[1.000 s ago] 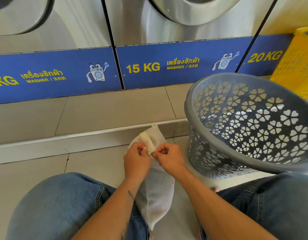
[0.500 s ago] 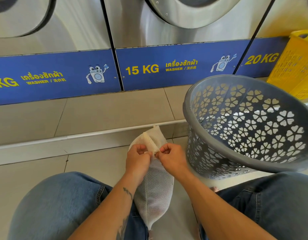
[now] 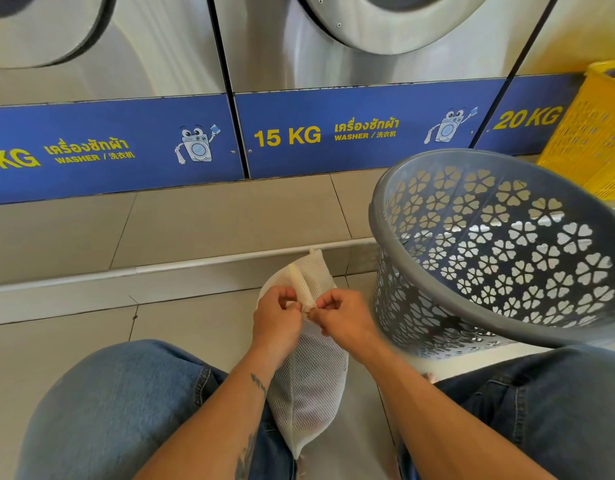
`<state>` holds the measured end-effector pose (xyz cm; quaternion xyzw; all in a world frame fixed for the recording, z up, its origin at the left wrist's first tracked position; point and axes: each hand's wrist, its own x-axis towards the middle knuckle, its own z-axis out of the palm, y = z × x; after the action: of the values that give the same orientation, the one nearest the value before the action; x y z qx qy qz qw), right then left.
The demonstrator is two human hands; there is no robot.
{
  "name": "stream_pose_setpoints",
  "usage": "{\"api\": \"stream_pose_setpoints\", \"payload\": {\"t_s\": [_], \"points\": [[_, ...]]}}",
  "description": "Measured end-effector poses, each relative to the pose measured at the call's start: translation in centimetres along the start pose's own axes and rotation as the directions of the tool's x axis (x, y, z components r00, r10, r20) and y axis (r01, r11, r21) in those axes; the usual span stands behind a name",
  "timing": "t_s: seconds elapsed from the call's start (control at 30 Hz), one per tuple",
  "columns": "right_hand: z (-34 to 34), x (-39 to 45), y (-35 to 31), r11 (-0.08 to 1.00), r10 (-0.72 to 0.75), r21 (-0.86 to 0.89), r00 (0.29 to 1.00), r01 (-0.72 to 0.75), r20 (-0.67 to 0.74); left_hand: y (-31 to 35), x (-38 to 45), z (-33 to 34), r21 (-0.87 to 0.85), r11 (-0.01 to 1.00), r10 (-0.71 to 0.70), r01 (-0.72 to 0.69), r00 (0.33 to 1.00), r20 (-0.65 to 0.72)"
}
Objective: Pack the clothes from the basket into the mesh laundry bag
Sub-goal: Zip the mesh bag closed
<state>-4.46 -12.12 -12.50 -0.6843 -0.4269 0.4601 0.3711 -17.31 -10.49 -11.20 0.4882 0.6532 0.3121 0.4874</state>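
Both hands' fingers [image 3: 292, 299] hide the mesh laundry bag [image 3: 313, 368] zipper pull

Mesh laundry bag [image 3: 311, 382] — contents not discernible through the weave; lower tip cut by the left forearm and knee; the seam under the pinch covered by the left hand [image 3: 276, 318] and right hand [image 3: 344, 318].
Grey basket [image 3: 420, 168] — right side runs off frame; floor of the interior hidden behind the near rim.
Yellow basket [image 3: 590, 140] — only the left part in frame.
Washing machines [image 3: 160, 46] — doors cropped at the top edge; leftmost weight label [image 3: 12, 161] missing its number.
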Motion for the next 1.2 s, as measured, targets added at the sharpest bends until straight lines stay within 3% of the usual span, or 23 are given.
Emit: {"api": "stream_pose_setpoints", "payload": {"t_s": [0.1,0.27,0.57,0.77,1.07,1.2], "points": [[0.2,0.1,0.4,1.0,-0.012,-0.024,0.998,0.011,-0.064,0.0,-0.1,0.1,-0.009,1.0,0.001,-0.001,0.999,0.035],[-0.1,-0.1,0.5,0.996,-0.002,0.088,1.0,0.003,-0.018,0.0,-0.2,-0.1,-0.06,0.998,-0.019,0.024,0.997,0.079],[0.6,-0.5,0.9,0.997,-0.06,0.047,0.984,0.069,-0.165,0.5,-0.2,-0.1,-0.265,0.955,-0.101,0.136,0.984,0.144],[0.6,-0.7,1.0,0.996,-0.027,0.085,0.998,0.032,-0.06,0.6,-0.3,-0.4,-0.358,0.914,-0.133,0.188,0.976,0.172],[0.9,-1.8,1.1,0.978,-0.195,-0.112,0.959,0.174,-0.208,0.7,-0.4,-0.2,-0.388,0.872,-0.187,0.298,0.936,0.297],[0.7,-1.2,0.9,0.99,-0.139,-0.064,0.967,0.128,-0.213,0.5,-0.2,-0.2,-0.433,0.837,-0.218,0.335,0.929,0.299]]}}
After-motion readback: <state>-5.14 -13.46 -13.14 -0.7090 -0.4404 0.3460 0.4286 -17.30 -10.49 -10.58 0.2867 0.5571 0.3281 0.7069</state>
